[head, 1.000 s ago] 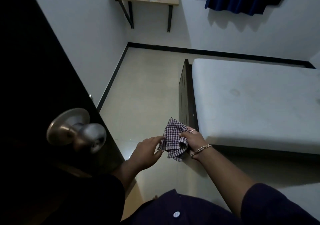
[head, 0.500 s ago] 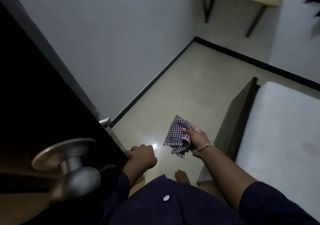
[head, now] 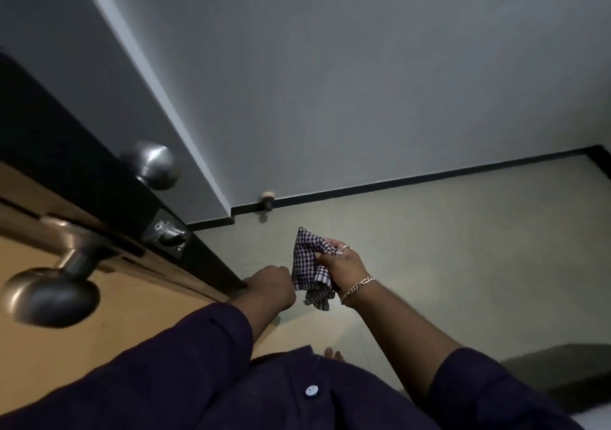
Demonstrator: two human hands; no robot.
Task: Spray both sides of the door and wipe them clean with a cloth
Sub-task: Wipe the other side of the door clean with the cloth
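Door edge sits under my left hand, low in the middle of the frame: the fingers are curled over that dark edge, gripping it just below the latch plate. Beside it, almost touching, my right hand clutches the checked cloth, fingers and thumb closed round its bunched middle while a loose corner sticks up and another hangs below the palm. A chain bracelet circles that wrist and a ring shows on one finger.

Outward from the hands, I see the door running from lower left toward the upper left: its tan face fills the lower left, its dark edge cuts diagonally, with a round metal knob close to me on the tan side, blurred, and a second knob on the far side, higher up. Behind the cloth lies the pale floor, bounded by a black skirting strip under the grey wall. A small doorstop stands at the skirting, centre frame. My dark sleeves and buttoned shirt fill the bottom.
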